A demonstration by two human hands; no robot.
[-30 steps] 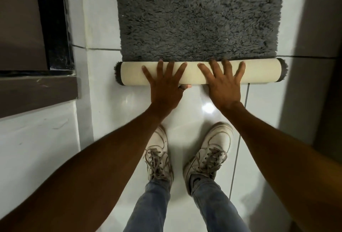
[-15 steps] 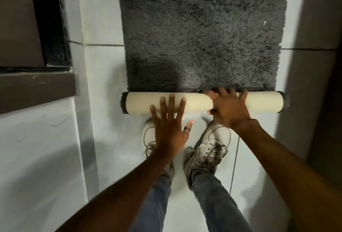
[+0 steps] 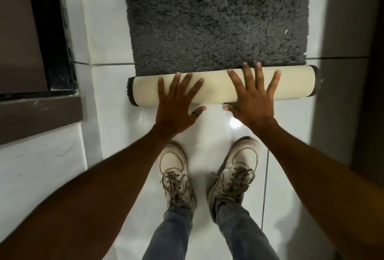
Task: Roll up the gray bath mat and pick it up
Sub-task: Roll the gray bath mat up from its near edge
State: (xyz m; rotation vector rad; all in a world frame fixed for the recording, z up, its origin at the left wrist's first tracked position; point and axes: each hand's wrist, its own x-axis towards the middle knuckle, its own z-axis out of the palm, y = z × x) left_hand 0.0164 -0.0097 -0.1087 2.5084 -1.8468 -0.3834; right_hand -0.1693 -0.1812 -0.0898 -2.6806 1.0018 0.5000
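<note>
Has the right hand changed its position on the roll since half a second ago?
Yes. The right hand, then curled over the roll, now lies flat with spread fingers, closer to the roll's right end.

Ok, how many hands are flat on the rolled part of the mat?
2. The left hand presses the roll left of centre; the right hand presses it right of centre, fingers spread.

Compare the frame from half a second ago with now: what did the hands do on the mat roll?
The right hand, curled over the roll half a second ago, has opened flat with fingers spread. The left hand, which had slid back so only its fingers touched, again lies flat on the roll. The mat is still mostly unrolled on the tile floor, and the shoes stay behind the roll.
</note>
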